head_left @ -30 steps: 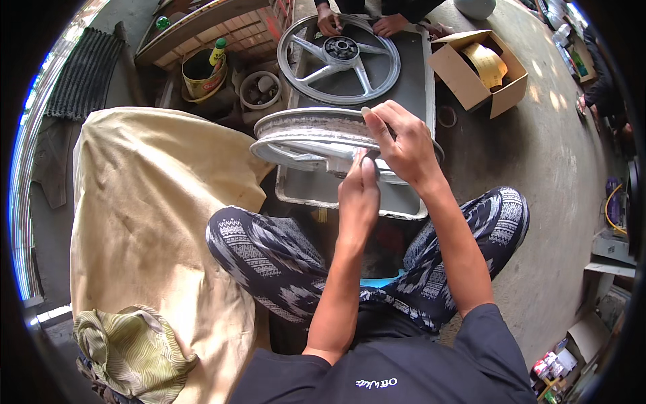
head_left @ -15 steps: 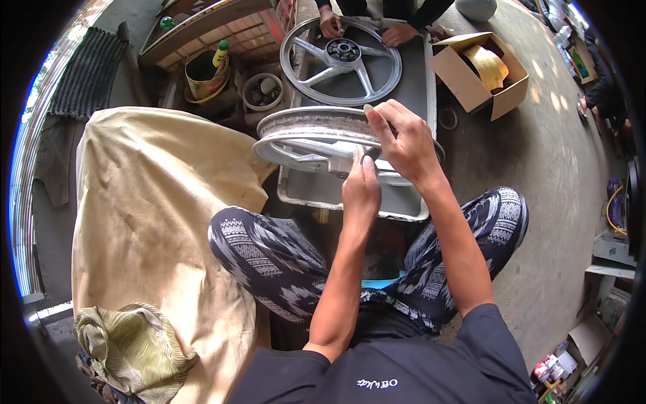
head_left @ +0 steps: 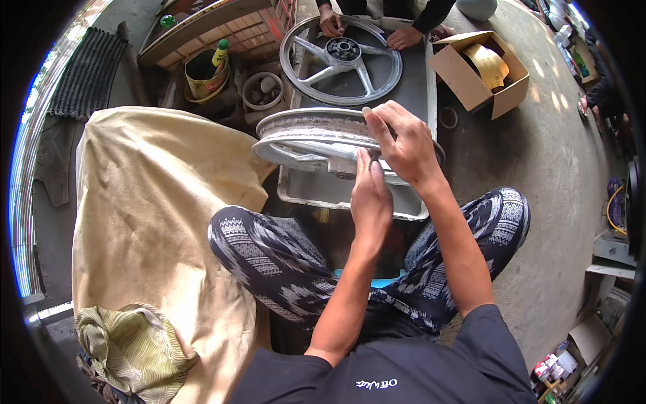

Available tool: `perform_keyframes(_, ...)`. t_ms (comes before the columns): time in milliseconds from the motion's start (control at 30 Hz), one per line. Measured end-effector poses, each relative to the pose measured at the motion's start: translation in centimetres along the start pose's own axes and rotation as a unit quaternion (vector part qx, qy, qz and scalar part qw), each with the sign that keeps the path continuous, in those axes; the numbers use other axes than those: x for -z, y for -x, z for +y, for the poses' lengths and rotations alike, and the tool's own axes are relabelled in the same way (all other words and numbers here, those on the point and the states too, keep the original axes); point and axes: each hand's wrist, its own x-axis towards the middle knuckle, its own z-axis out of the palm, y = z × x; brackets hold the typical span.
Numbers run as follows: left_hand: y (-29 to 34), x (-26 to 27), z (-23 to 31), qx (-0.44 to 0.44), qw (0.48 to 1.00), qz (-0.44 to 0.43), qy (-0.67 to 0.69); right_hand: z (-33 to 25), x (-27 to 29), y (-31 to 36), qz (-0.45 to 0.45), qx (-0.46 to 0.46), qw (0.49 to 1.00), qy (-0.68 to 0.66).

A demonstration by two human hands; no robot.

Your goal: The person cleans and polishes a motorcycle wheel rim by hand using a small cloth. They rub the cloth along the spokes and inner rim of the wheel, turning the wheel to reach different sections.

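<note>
A silver alloy wheel rim, its outer band scuffed and whitish, is tilted up nearly on edge in front of me. My right hand grips its right side, thumb raised along the upper edge. Closed against a spoke below the rim edge is my left hand; a small dark thing shows at its fingertips, too small to name. Beneath the wheel lies a shallow grey tray with a worn white edge, standing between my knees.
Across from me, a person's hands rest on a second spoked wheel. An open cardboard box stands right of it. On the left are a bucket with a green-capped bottle, a white pail and a beige cloth.
My left hand has shifted slightly right along the spoke. The wheel and my right hand stay nearly in place. Across from me, the other person's right-side hand has moved a little over the second wheel.
</note>
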Motion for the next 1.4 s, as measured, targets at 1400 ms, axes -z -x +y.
perform_keyframes(1400,-3.8,3.7,-2.9,0.064,0.996,-0.055,0.002,-0.1,-0.2,-0.4,-0.006,0.005,1.000,-0.015)
